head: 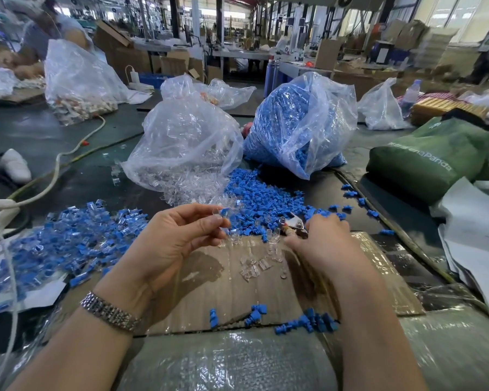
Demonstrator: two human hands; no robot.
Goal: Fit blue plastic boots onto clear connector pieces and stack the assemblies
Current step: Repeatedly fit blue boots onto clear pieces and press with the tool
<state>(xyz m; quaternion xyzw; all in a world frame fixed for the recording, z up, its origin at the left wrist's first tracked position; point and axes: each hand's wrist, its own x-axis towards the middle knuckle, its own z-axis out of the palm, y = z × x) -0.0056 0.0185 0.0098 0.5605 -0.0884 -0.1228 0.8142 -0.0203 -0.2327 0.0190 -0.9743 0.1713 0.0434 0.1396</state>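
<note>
My left hand [178, 235] pinches a clear connector piece with a blue boot [223, 214] between thumb and fingertips, above a cardboard sheet [232, 289]. My right hand [322, 241] lies palm down at the edge of a loose heap of blue boots [263, 198], its fingers curled near a small metal clip-like object [294, 225]; what it holds is hidden. Loose clear connectors [254, 263] lie on the cardboard between my hands. A pile of finished blue-and-clear assemblies [68, 241] spreads out at my left.
A clear bag of connectors [184, 148] and a bag of blue boots [302, 122] stand behind the heaps. A green bag [429, 156] sits at right, white cables [54, 170] at left. A few blue boots [308, 321] lie near the cardboard's front edge. Another person [48, 29] works at far left.
</note>
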